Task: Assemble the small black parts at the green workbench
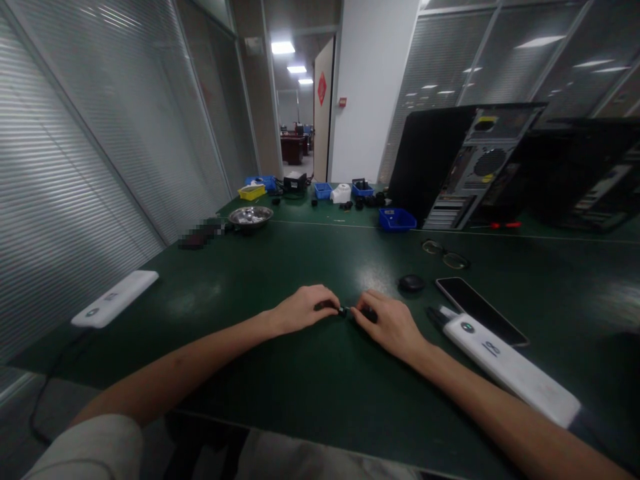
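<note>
My left hand [305,308] and my right hand [387,320] rest close together on the dark green table [280,373], fingers curled. Between their fingertips sits a small black part [343,311], pinched from both sides. What the part is cannot be made out. A small black rounded object [411,283] lies just beyond my right hand.
A phone [480,310] and a white power bank [515,370] lie right of my right hand, glasses [445,255] behind them. Another white power bank [116,298] lies far left. A metal bowl [250,216], blue bins [397,219] and open computer cases [470,167] stand at the back.
</note>
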Motion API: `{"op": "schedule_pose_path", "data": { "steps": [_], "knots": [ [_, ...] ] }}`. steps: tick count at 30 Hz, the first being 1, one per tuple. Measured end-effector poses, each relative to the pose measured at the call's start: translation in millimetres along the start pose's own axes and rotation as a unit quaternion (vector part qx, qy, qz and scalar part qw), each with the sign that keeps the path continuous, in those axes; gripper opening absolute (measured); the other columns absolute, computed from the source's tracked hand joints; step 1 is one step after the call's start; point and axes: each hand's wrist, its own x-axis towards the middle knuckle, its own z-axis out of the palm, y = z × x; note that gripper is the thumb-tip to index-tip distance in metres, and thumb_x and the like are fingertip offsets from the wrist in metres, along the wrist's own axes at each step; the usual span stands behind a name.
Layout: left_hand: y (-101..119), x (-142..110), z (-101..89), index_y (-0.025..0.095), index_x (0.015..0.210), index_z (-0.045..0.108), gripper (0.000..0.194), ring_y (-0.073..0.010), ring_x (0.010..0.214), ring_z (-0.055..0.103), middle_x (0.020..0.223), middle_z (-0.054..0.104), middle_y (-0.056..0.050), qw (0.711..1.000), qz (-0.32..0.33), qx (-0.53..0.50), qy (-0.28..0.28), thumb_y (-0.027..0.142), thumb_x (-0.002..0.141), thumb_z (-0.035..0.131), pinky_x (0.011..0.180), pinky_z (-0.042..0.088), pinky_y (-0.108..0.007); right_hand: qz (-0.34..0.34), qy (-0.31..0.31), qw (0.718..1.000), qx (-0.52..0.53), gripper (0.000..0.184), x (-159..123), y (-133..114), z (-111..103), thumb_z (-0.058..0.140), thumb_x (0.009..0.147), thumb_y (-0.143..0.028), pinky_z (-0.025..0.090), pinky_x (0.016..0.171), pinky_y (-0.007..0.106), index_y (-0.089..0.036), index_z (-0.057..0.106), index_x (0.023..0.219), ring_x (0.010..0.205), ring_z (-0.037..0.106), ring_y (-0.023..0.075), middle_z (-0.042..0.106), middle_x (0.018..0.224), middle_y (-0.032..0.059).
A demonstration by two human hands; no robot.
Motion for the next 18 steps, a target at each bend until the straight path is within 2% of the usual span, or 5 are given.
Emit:
{"op": "schedule_pose_path", "data": {
  "steps": [6, 11, 18],
  "knots": [
    [-2.5, -2.1, 1.3, 0.021, 0.128, 0.063, 0.034, -0.0161, 0.098, 0.063, 0.116, 0.066, -0.007, 1.0, -0.007, -0.005, 0.011, 0.025, 0.095, 0.064, 0.089, 0.051, -0.031, -0.006, 0.01, 1.0, 0.008, 0.018, -0.9, -0.8, 0.6, 0.054, 0.096, -0.039, 0.035, 0.063, 0.027, -0.024, 0.062, 0.089, 0.071, 0.058, 0.0147, 0.065, 0.09, -0.0004],
    [-3.3, -1.4, 1.8, 0.02, 0.119, 0.068, 0.024, -0.018, 0.105, 0.062, 0.111, 0.069, -0.006, 0.999, 0.038, 0.015, 0.012, 0.025, 0.096, 0.062, 0.095, 0.049, -0.033, -0.01, 0.006, 1.0, 0.016, 0.019, -1.5, -2.8, -2.0, 0.054, 0.097, -0.038, 0.036, 0.062, 0.026, -0.024, 0.062, 0.088, 0.07, 0.058, 0.0142, 0.065, 0.088, -0.0004],
    [-4.7, -1.4, 2.3, 0.019, 0.118, 0.07, 0.023, -0.0174, 0.106, 0.062, 0.111, 0.069, -0.007, 0.998, 0.044, 0.023, 0.029, 0.025, 0.097, 0.06, 0.095, 0.05, -0.033, -0.015, 0.016, 1.0, 0.016, 0.02, -2.1, -3.1, -1.6, 0.054, 0.096, -0.04, 0.038, 0.064, 0.027, -0.024, 0.063, 0.088, 0.069, 0.058, 0.0145, 0.065, 0.087, -0.0001]
  ]
}}
